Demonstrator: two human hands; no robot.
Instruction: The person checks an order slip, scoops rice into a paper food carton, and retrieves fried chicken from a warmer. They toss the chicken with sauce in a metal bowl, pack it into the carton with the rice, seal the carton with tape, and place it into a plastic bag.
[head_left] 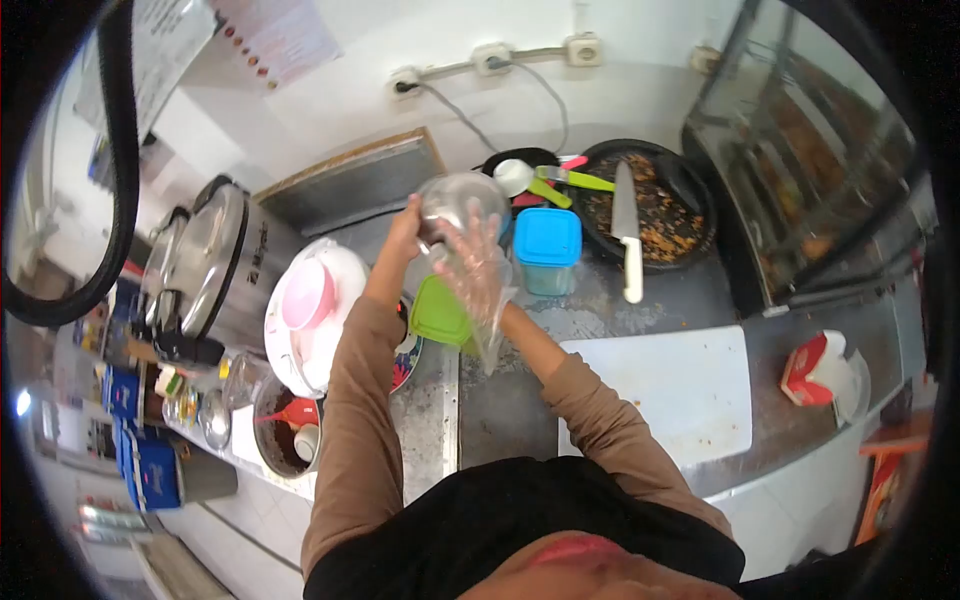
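My left hand (405, 232) is closed on the left side of a clear round container (462, 192), held up over the back of the counter. My right hand (472, 258) wears a loose, see-through plastic glove (487, 320). Its fingers are stretched out and spread against the near side of the container; whether they touch it or lie just in front, I cannot tell. Below the hands is a green lid (440, 312). Close by on the right stands a clear tub with a blue lid (548, 236).
A black pan (668, 245) of browned bits has a white-handled knife (627, 225) across it. A white cutting board (670, 390) lies at front right, a red-and-white carton (808, 372) beyond it. At left are a steel pressure cooker (225, 260) and a pink bowl (307, 295).
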